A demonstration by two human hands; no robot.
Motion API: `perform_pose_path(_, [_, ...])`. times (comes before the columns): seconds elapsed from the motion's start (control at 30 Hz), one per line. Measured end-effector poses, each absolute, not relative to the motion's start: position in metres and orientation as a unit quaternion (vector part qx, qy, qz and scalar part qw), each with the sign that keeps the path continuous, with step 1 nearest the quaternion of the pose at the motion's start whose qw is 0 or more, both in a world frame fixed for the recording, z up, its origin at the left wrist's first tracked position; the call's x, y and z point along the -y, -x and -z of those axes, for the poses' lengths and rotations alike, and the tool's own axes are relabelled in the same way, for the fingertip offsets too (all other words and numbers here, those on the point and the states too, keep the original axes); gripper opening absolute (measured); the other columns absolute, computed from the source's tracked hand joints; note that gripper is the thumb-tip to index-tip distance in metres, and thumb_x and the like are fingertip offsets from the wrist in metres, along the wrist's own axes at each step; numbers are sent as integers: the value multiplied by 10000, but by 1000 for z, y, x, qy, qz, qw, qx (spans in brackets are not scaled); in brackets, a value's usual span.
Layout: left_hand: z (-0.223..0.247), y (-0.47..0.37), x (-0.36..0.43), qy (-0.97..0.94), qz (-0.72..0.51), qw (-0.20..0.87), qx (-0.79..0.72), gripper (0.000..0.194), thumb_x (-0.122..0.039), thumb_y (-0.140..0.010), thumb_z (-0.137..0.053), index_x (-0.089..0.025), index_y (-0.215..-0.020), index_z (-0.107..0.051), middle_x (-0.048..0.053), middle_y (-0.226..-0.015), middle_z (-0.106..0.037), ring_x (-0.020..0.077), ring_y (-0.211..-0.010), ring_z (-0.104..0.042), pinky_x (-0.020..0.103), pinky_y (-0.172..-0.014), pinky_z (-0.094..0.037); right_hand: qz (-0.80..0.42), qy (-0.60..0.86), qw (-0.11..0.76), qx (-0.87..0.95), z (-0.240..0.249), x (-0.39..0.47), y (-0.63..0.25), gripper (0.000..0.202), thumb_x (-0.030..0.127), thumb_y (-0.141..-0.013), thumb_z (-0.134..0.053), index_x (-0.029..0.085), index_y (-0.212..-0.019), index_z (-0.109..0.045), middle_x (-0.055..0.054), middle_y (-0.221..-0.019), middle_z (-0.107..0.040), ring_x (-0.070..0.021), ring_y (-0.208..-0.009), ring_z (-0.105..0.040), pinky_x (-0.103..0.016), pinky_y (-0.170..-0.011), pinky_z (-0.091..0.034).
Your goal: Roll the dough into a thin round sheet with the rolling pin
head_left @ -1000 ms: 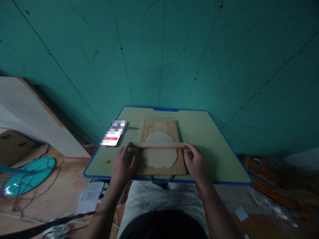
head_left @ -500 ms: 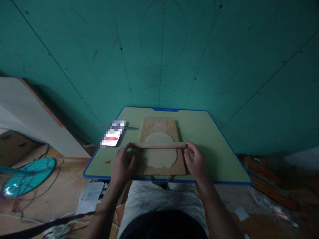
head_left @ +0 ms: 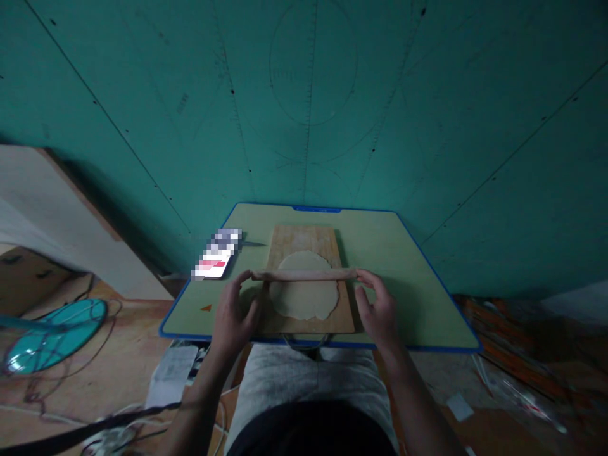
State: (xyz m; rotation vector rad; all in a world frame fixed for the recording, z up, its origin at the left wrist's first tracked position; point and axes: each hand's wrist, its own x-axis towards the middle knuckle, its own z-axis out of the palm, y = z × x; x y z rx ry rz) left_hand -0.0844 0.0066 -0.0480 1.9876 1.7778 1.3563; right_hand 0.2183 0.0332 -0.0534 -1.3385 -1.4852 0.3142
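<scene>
A thin wooden rolling pin lies crosswise over a flat, rounded sheet of pale dough. The dough rests on a wooden board, its edge uneven at the right and bottom. At the pin's left end are the curled fingers of my left hand, the thumb lower and apart from the pin. My right hand has its fingertips on the right end, with the thumb below and off the pin.
The board sits on a pale green table with a blue rim. At the table's left are a phone, a knife and a small orange triangle. A green wall stands behind.
The rolling pin has shifted very slightly away from me and to the right. My right thumb has moved away from the curled fingers, and that hand is a little more open.
</scene>
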Motion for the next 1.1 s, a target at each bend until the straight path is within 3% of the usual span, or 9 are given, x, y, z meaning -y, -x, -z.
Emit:
perform_pose_path(0.43, [34, 76, -12, -651, -399, 105, -637, 417, -394, -877, -526, -173, -1217, -621, 135, -1138, -718, 311, -1097, -661, 470, -954, -537, -145, 587, 484, 633, 58, -37, -217, 377, 331, -866, -527, 201, -1199, -648, -144, -1145, -749, -290, -1046, -709, -475, -916, -577])
perform_pose_path(0.63, [41, 79, -10, -644, -403, 100, -642, 478, -402, -870, -539, -155, -1277, -582, 166, -1191, -702, 326, -1110, -667, 498, -935, -552, -148, 592, 494, 620, 57, -37, -216, 404, 352, -874, -520, 189, -1221, -648, -156, -1167, -747, -293, -1064, -716, -478, -926, -581])
perform_pose_path(0.87, [48, 84, -6, -658, -446, 92, -600, 483, -344, -896, -543, -167, -1345, -512, 188, -1361, -627, 326, -1269, -606, 525, -1037, -501, -170, 562, 515, 624, 52, -32, -218, 486, 350, -905, -540, 176, -1357, -577, -164, -1251, -724, -280, -1175, -685, -448, -958, -571])
perform_pose_path(1.0, [46, 85, -6, -654, -445, 99, -604, 464, -315, -893, -544, -189, -1340, -527, 153, -1314, -653, 304, -1212, -636, 498, -1007, -523, -169, 550, 521, 631, 54, -33, -219, 415, 330, -915, -534, 202, -1301, -614, -145, -1261, -722, -267, -1184, -677, -443, -983, -556])
perform_pose_path(1.1, [43, 84, -8, -654, -426, 103, -616, 413, -321, -881, -551, -185, -1269, -573, 143, -1215, -689, 300, -1139, -657, 488, -963, -543, -151, 562, 517, 627, 55, -35, -218, 334, 325, -906, -531, 208, -1188, -667, -137, -1175, -751, -265, -1072, -713, -439, -927, -580])
